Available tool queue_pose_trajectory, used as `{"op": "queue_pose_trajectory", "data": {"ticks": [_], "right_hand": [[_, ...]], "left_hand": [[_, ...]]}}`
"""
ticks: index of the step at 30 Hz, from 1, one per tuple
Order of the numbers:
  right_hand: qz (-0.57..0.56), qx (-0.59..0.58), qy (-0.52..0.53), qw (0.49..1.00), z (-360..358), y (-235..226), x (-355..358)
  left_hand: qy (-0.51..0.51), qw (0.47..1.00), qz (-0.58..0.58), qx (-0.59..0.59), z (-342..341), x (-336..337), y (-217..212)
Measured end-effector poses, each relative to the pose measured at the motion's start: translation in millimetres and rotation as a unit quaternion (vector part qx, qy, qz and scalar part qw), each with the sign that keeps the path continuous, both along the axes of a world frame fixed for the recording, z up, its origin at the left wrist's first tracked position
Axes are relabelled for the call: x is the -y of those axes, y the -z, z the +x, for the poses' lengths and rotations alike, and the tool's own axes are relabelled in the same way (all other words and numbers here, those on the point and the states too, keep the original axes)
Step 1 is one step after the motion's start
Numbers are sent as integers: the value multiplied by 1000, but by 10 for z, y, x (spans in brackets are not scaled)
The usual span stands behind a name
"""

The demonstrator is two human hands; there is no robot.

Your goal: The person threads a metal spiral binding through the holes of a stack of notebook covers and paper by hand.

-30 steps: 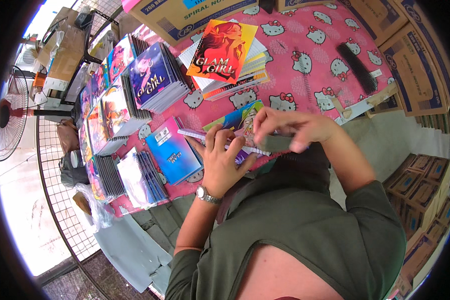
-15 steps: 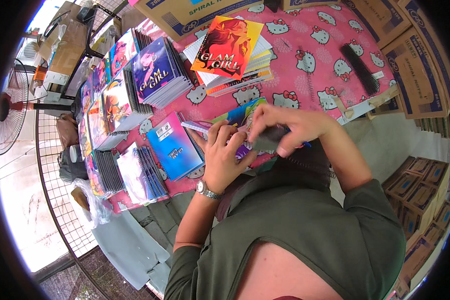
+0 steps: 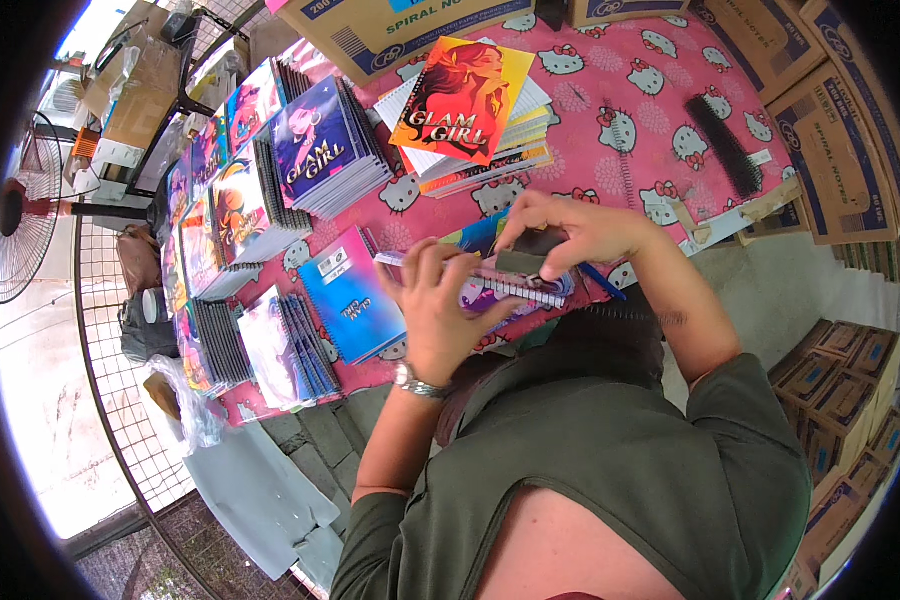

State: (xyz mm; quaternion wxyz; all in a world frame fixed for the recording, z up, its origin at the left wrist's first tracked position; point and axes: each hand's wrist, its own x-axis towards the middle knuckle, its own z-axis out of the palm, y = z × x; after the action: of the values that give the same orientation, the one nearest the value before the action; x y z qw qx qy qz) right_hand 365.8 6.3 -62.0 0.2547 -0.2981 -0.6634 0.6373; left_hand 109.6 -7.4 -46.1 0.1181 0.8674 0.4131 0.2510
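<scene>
My left hand (image 3: pixel 438 305), a watch at its wrist, grips a spiral notebook (image 3: pixel 505 290) at the table's near edge. The white page edges and coil of that notebook face up between my hands. Over its right end, my right hand (image 3: pixel 582 235) is curled with thumb and fingers close to the coil. A dark grey piece (image 3: pixel 530 258) shows in this hand, and a blue handle (image 3: pixel 602 280) sticks out below it; the tool's kind is unclear. Left of my left hand lies a blue and pink notebook (image 3: pixel 348 305).
Notebook stacks (image 3: pixel 320 150) fill the table's left side. Loose covers and pages (image 3: pixel 465 110) are piled at the back. Black coils (image 3: pixel 722 145) lie at the right on the pink patterned cloth (image 3: pixel 580 95). Cartons (image 3: pixel 830 140) stand at right, and a fan (image 3: pixel 25 210) at far left.
My right hand has come down and slightly left onto the notebook's coil. The notebook is now turned so its coiled edge shows, and more of the blue handle is visible.
</scene>
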Motion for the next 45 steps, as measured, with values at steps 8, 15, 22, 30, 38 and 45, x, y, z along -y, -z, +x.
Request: {"op": "queue_pose_trajectory", "data": {"ticks": [8,15,22,30,38,45], "right_hand": [[-43,-127,-26,991,-169,-86,-6],[-87,-232,-88,965,-166,-135,35],[31,-49,-61,996,-157,-188,-74],[93,94,7,991,-247,-151,-176],[-88,-236,-86,964,-383,-95,-193],[-49,-136,-62,988,-426,-45,-346]], "left_hand": [[36,999,22,25,-178,-107,127],[52,998,34,32,-111,-120,105],[48,998,20,41,-100,-146,74],[42,998,-9,43,-174,-130,49],[30,993,-46,103,-368,-179,53],[31,985,-114,128,-430,-280,101]]}}
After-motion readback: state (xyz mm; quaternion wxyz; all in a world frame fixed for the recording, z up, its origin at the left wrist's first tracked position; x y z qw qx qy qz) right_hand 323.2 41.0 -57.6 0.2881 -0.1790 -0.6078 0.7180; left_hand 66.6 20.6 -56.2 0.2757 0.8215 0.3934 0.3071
